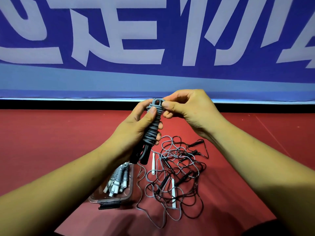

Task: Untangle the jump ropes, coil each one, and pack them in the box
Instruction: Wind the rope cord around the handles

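light: bright, even | shadows: soft, btm | edges: wide-angle bend

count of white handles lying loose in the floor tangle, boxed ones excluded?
2. One white handle lies at the left edge of the tangle, beside the box; the other lies lower, mid-tangle among the cords. More may be hidden under the pile.

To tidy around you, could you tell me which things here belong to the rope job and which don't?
Job: grey coiled rope, left hand, right hand, tangled ropes, box, packed coils.
Just lying about: blue banner, red floor.
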`<move>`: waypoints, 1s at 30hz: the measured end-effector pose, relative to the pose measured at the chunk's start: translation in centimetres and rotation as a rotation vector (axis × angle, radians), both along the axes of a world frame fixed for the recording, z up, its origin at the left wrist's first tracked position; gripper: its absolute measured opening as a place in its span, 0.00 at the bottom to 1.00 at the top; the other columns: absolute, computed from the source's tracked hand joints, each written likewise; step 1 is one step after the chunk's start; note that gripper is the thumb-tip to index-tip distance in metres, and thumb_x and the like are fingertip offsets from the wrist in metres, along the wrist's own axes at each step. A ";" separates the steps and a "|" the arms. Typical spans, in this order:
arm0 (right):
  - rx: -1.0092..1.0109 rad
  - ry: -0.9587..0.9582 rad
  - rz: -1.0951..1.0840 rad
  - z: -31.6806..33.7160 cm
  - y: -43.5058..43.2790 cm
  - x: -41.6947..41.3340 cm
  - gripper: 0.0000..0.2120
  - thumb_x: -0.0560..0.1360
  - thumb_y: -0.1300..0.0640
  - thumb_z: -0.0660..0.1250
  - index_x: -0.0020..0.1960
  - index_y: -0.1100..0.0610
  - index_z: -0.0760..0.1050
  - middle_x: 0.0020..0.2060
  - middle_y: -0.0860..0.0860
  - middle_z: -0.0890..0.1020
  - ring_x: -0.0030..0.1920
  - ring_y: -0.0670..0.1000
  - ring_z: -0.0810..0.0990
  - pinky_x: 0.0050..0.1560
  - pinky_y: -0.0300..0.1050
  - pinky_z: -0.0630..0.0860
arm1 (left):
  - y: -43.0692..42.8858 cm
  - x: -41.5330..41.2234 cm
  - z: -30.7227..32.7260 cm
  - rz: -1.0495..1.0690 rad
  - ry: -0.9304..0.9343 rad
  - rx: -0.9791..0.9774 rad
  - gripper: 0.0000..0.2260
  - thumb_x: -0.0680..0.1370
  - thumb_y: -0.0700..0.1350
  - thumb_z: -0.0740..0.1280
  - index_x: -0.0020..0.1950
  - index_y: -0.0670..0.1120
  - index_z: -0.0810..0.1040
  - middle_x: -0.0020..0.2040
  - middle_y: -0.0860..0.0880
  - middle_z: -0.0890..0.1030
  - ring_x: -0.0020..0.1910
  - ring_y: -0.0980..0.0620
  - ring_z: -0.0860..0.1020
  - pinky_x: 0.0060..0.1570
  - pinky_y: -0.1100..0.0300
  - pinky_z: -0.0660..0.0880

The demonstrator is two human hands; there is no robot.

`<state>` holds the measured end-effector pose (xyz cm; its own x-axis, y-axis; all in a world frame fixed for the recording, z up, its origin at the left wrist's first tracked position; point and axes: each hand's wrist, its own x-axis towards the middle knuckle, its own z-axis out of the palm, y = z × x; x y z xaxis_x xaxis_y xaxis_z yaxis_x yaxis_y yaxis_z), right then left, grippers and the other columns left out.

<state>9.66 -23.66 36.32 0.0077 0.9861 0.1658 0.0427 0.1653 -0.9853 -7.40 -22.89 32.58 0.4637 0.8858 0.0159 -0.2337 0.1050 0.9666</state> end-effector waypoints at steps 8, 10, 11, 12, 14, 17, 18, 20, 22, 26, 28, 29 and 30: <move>0.046 0.018 -0.032 -0.5 0.1 0.1 0.04 0.74 0.71 0.67 0.44 0.65 0.79 0.29 0.56 0.81 0.30 0.51 0.80 0.37 0.39 0.79 | -0.1 0.3 0.3 -0.011 -0.015 -0.057 0.16 0.79 0.53 0.64 0.66 0.53 0.73 0.38 0.43 0.77 0.32 0.44 0.75 0.36 0.54 0.75; 0.061 0.028 -0.047 -0.6 0.0 0.0 0.05 0.75 0.72 0.66 0.44 0.65 0.78 0.30 0.57 0.81 0.29 0.50 0.80 0.37 0.39 0.79 | 0.0 0.3 0.4 -0.014 -0.018 -0.075 0.15 0.80 0.53 0.64 0.66 0.53 0.74 0.38 0.43 0.77 0.32 0.45 0.75 0.36 0.55 0.75; 0.066 0.024 -0.048 -0.6 0.0 -0.1 0.05 0.75 0.72 0.66 0.44 0.65 0.78 0.30 0.57 0.81 0.30 0.50 0.80 0.37 0.40 0.79 | 0.0 0.3 0.5 -0.014 -0.014 -0.083 0.15 0.80 0.54 0.64 0.66 0.53 0.74 0.38 0.43 0.77 0.32 0.45 0.75 0.35 0.55 0.75; 0.069 0.008 -0.047 -0.8 0.0 -0.1 0.05 0.75 0.72 0.66 0.44 0.65 0.78 0.31 0.58 0.81 0.30 0.51 0.81 0.38 0.40 0.79 | 0.1 0.3 0.5 -0.012 -0.001 -0.086 0.15 0.79 0.54 0.64 0.65 0.53 0.74 0.39 0.43 0.77 0.32 0.45 0.75 0.35 0.55 0.75; 0.065 -0.085 -0.040 -0.9 0.1 -0.1 0.03 0.75 0.71 0.67 0.44 0.66 0.78 0.32 0.59 0.81 0.30 0.51 0.81 0.38 0.40 0.80 | 0.1 0.2 0.3 0.001 0.050 -0.079 0.14 0.79 0.54 0.65 0.63 0.53 0.75 0.38 0.43 0.77 0.31 0.45 0.75 0.35 0.55 0.75; 0.044 -0.252 -0.028 -0.8 0.0 0.0 0.01 0.74 0.69 0.69 0.45 0.67 0.80 0.31 0.57 0.82 0.30 0.49 0.82 0.39 0.39 0.80 | 0.1 -0.2 0.0 0.034 0.207 0.014 0.11 0.80 0.52 0.65 0.62 0.55 0.75 0.37 0.44 0.78 0.30 0.46 0.75 0.33 0.56 0.73; 0.041 -0.280 -0.026 -0.8 0.0 0.0 0.02 0.74 0.69 0.69 0.44 0.67 0.80 0.31 0.57 0.82 0.31 0.49 0.82 0.39 0.39 0.80 | 0.1 -0.3 0.0 0.041 0.253 0.055 0.10 0.81 0.51 0.65 0.61 0.55 0.74 0.36 0.44 0.78 0.29 0.46 0.75 0.32 0.57 0.72; 0.036 -0.311 -0.025 -0.8 0.0 -0.1 0.03 0.74 0.68 0.70 0.41 0.64 0.81 0.30 0.56 0.83 0.31 0.50 0.83 0.40 0.41 0.81 | 0.0 -0.4 -0.2 0.049 0.326 0.135 0.08 0.81 0.49 0.64 0.61 0.54 0.73 0.35 0.45 0.77 0.28 0.46 0.75 0.30 0.57 0.71; 0.026 -0.311 -0.015 -0.9 0.0 -0.2 0.03 0.74 0.68 0.70 0.41 0.65 0.81 0.30 0.57 0.82 0.31 0.50 0.82 0.39 0.42 0.82 | -0.1 -0.4 -0.3 0.054 0.379 0.192 0.08 0.82 0.49 0.64 0.61 0.54 0.72 0.34 0.45 0.77 0.28 0.46 0.74 0.30 0.56 0.70; 0.016 -0.201 0.049 -0.8 0.0 0.0 0.06 0.74 0.69 0.69 0.50 0.69 0.80 0.33 0.59 0.81 0.31 0.49 0.80 0.37 0.38 0.78 | 0.0 -0.7 0.0 0.028 0.408 0.234 0.07 0.82 0.49 0.64 0.59 0.54 0.72 0.34 0.45 0.76 0.28 0.47 0.74 0.31 0.55 0.70; 0.012 -0.211 0.108 -0.6 -0.1 0.3 0.10 0.75 0.69 0.69 0.56 0.67 0.80 0.35 0.60 0.82 0.32 0.50 0.79 0.39 0.38 0.78 | 0.0 -0.9 0.2 -0.010 0.400 0.223 0.06 0.82 0.49 0.64 0.59 0.53 0.72 0.34 0.45 0.76 0.28 0.46 0.74 0.30 0.56 0.69; 0.013 -0.240 0.132 -0.5 -0.2 0.4 0.10 0.75 0.69 0.68 0.56 0.66 0.80 0.36 0.60 0.82 0.33 0.50 0.79 0.39 0.38 0.78 | 0.0 -0.9 0.2 -0.030 0.401 0.213 0.06 0.82 0.50 0.64 0.58 0.53 0.72 0.35 0.45 0.76 0.28 0.46 0.74 0.30 0.57 0.69; 0.015 -0.267 0.144 -0.5 -0.2 0.5 0.10 0.75 0.69 0.68 0.55 0.66 0.81 0.36 0.60 0.83 0.33 0.50 0.79 0.39 0.38 0.78 | -0.1 -0.9 0.2 -0.045 0.398 0.199 0.07 0.82 0.50 0.64 0.58 0.52 0.72 0.35 0.45 0.76 0.29 0.46 0.74 0.29 0.57 0.70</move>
